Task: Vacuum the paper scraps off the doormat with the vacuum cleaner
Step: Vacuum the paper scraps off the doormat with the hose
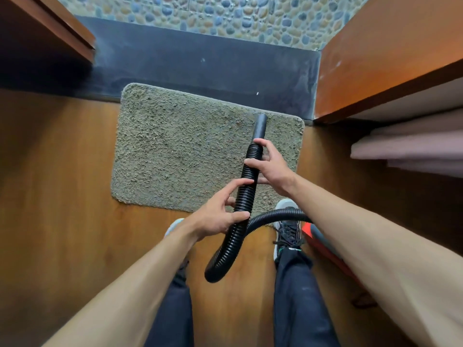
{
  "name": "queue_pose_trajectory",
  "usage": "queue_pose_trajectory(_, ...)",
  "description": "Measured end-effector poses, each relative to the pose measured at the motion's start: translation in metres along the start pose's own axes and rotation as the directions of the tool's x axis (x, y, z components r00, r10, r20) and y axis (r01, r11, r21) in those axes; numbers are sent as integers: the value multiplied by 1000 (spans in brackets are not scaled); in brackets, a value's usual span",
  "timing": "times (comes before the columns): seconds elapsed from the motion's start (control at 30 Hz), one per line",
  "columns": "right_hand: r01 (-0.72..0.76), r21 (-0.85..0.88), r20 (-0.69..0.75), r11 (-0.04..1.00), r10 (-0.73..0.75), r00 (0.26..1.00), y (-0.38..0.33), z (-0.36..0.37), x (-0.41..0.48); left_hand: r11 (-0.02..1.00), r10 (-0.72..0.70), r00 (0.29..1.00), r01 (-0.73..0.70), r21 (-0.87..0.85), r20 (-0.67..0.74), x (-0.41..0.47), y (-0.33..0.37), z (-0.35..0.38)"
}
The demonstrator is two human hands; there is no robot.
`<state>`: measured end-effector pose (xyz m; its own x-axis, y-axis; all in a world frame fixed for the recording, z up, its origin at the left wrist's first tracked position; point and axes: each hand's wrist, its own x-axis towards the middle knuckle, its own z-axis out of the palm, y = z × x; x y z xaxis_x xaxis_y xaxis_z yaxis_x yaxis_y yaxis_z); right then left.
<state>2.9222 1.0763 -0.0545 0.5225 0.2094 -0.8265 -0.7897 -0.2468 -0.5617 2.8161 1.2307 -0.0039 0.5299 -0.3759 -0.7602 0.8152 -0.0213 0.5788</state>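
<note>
Doormat (190, 151): grey-green shaggy pile, rounded corners, lies flat on the wooden floor (62, 196) just ahead of the feet. Its far edge touches the dark threshold strip (200, 66) at 12 o'clock, with pebble paving (200, 13) beyond that.

Vacuum hose (246, 186): black, ribbed, runs from 6 toward 12 o'clock over the mat's right half. It ends in a smooth black nozzle (259, 126). The nozzle tip sits at the mat's far edge, about 1 o'clock of the mat; whether it touches the pile I cannot tell. Below the hands the hose loops back and runs off toward 4 o'clock, to a red-and-grey vacuum body (323, 244) mostly hidden by the right forearm.

Left hand (218, 216): wrapped round the hose lower down, thumb on top. Right hand (270, 164): holds the hose just behind the nozzle, fingers curled on it.

Two tiny white specks (257, 93) lie on the dark strip, too small to say if they are paper.

Right shoe (288, 226): dark with black laces and a pale toe, toe on the mat's near edge. Left shoe (172, 226): just short of the mat.

Wooden panels at 10 and 2 o'clock. Folded pinkish cloth (406, 146) on a shelf at 3 o'clock.
</note>
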Motion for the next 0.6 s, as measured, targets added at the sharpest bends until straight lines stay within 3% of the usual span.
queue_pose_trajectory(0.23,55,65,-55,996,-51,997,19,13,-19,996,-38,997,33,83,69,-18,-8,-18)
queue_pose_trajectory(0.6,176,248,-264,953,-108,958,43,30,-66,966,-62,977,8,258,202,-46,0,-21)
